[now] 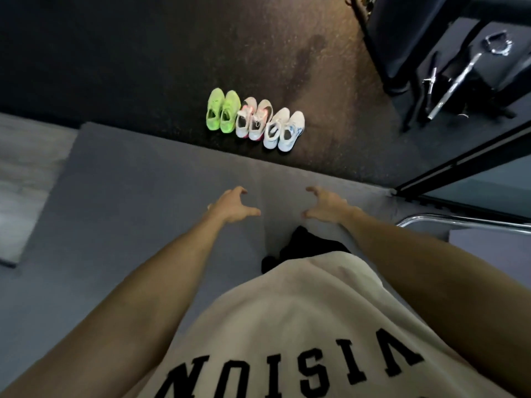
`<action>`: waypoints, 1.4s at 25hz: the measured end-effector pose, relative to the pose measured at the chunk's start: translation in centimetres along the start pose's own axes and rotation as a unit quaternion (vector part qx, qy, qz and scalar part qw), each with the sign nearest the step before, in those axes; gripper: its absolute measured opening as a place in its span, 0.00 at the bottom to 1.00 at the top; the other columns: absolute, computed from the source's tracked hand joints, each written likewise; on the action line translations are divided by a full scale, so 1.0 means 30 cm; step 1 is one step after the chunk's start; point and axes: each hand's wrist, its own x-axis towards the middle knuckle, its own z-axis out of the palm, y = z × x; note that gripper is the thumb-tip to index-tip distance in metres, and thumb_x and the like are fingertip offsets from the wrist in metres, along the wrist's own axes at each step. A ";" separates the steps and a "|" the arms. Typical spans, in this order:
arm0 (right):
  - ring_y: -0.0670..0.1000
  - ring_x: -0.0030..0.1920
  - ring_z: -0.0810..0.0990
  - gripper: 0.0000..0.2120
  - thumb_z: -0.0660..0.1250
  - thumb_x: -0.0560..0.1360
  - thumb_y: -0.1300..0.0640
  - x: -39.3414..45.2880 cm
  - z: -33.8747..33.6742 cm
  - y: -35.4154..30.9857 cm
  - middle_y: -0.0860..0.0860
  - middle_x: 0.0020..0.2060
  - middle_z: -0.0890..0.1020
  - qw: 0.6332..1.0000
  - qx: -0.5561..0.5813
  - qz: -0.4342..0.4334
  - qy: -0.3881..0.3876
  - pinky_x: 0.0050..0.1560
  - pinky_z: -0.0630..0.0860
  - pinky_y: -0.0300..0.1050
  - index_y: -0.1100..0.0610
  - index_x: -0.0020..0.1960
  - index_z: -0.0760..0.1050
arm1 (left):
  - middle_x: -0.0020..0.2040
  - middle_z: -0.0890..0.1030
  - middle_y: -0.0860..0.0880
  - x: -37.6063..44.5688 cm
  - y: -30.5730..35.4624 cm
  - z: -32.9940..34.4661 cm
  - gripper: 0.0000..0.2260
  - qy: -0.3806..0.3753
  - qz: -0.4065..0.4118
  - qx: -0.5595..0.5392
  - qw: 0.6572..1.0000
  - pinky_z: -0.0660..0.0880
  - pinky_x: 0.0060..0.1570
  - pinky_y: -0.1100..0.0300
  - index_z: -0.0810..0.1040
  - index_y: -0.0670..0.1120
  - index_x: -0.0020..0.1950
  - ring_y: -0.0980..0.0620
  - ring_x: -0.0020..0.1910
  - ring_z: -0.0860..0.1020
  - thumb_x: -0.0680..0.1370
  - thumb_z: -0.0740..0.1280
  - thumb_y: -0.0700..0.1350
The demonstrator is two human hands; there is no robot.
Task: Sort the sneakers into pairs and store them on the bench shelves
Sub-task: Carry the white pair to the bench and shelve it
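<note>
Three pairs of sneakers stand in a row on the dark floor ahead, toes pointing away from me. The neon green pair (pixel 222 112) is on the left, the white and pink pair (pixel 253 117) in the middle, the white pair with blue marks (pixel 284 129) on the right. My left hand (pixel 231 206) and my right hand (pixel 326 203) hover side by side over a grey mat (pixel 129 173), short of the shoes. Both hands have loosely spread fingers and hold nothing. No bench or shelves can be made out.
The grey mat's far edge runs just in front of the sneakers. A black frame with chrome bars (pixel 459 79) stands at the upper right. A dark rail (pixel 465 162) and a chrome tube (pixel 459 219) lie at the right. A pale board (pixel 26 182) sits at the left.
</note>
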 end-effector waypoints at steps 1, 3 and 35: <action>0.59 0.68 0.70 0.40 0.72 0.69 0.44 0.053 -0.045 -0.028 0.54 0.71 0.69 1.000 0.009 0.009 -0.007 0.67 0.68 0.59 0.47 0.75 0.57 | 0.70 0.69 0.47 0.067 0.021 -0.061 0.46 -0.008 0.004 0.008 1.000 0.69 0.65 0.42 0.67 0.54 0.70 0.44 0.65 0.72 0.55 0.70 0.70; 0.59 0.66 0.72 0.41 0.73 0.68 0.42 0.166 -0.135 -0.077 0.55 0.70 0.70 0.999 0.027 0.020 -0.004 0.66 0.69 0.60 0.47 0.75 0.57 | 0.70 0.70 0.47 0.206 0.066 -0.170 0.47 -0.008 0.017 0.015 1.000 0.69 0.64 0.42 0.68 0.53 0.69 0.44 0.65 0.72 0.54 0.70 0.70; 0.55 0.68 0.71 0.37 0.74 0.69 0.49 2.235 -0.225 -0.027 0.53 0.68 0.72 0.954 0.209 0.213 -0.025 0.68 0.69 0.53 0.54 0.73 0.63 | 0.72 0.68 0.51 2.409 0.305 -0.238 0.35 -0.136 0.136 0.265 0.945 0.70 0.63 0.49 0.65 0.50 0.74 0.46 0.70 0.65 0.70 0.72 0.57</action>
